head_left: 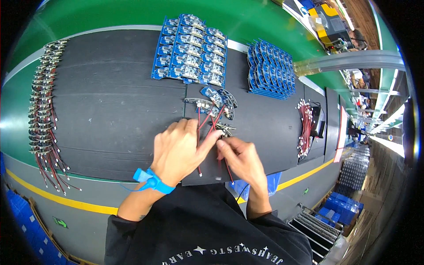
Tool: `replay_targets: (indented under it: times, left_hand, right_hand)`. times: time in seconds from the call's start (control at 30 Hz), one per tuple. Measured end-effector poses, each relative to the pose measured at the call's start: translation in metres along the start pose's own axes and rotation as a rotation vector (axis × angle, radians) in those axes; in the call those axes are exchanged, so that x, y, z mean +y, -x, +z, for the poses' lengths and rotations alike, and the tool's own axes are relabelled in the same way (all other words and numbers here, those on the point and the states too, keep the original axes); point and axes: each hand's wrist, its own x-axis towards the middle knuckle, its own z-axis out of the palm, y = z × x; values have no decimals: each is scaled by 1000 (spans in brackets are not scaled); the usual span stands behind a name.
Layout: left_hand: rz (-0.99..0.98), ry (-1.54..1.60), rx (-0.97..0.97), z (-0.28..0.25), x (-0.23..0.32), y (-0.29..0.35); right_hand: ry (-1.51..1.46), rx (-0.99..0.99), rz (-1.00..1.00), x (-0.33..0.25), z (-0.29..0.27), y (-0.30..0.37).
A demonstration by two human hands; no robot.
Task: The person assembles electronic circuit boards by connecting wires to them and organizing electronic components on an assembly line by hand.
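My left hand [179, 148], with a blue wrist strap [153, 180] on its wrist, is closed, its thumb at a small curved circuit board [226, 129]. My right hand [242, 160] meets it there, thumb and fingertips pinched on a thin red-and-black cable [228, 170] that hangs below. The fingers partly hide the joint between board and cable. Just beyond the hands lies a loose pile of blue circuit boards [212, 94], some with red-and-black cables [205, 118] crossing over them.
Panels of blue circuit boards [190, 51] stand at the back, with another stack [271, 68] to their right. A long row of boards with cables [42, 101] lines the left end of the black mat [115, 97]. A cable bundle [304, 128] lies right, beside a black box [317, 121].
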Motion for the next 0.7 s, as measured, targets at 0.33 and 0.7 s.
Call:
replay_targets:
  times: [0.33, 0.7]
  left_hand:
    - [-3, -76, -44, 10, -1, -1]
    - [74, 487, 46, -25, -2, 5]
  right_hand:
    - [-129, -129, -217, 7, 28, -6]
    - [-355, -205, -83, 17, 26, -12]
